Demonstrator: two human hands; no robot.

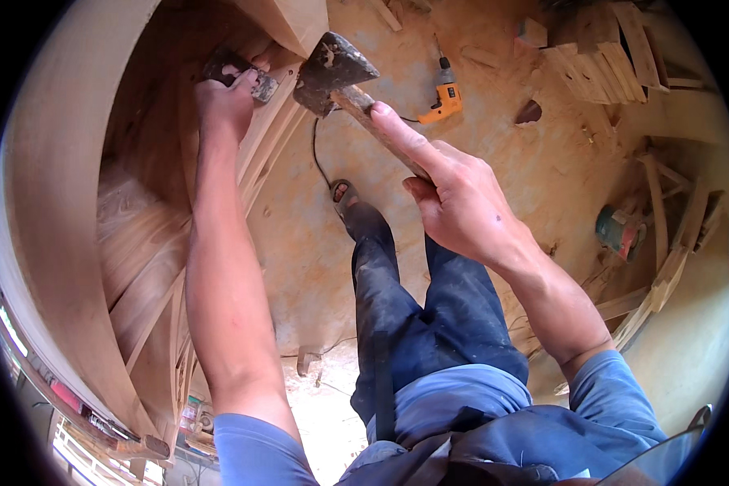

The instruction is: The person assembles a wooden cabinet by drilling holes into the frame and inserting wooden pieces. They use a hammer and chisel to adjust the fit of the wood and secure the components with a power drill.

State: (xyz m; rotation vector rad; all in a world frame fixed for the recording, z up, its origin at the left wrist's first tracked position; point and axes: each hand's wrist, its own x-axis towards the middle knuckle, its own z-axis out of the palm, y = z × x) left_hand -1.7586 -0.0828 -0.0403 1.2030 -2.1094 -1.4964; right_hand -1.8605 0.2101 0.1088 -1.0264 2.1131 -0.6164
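My right hand [462,194] is closed around the wooden handle of a hatchet [336,69], its thumb stretched along the handle. The broad dark metal head, specked with pale smears, hangs beside the edge of a wooden frame [271,113]. At the upper left, my left hand [231,101] grips a dark, pale-smeared block [265,87] against the wood. Part of that block is hidden under the fingers, so its exact kind is unclear. A small gap separates the hatchet head from the block.
A yellow-orange power drill [443,101] lies on the dusty floor with its black cord trailing. Wooden pieces [595,73] are stacked at the upper right. A green power tool [618,232] rests near more timber on the right. A large curved wooden panel [61,186] rises on the left.
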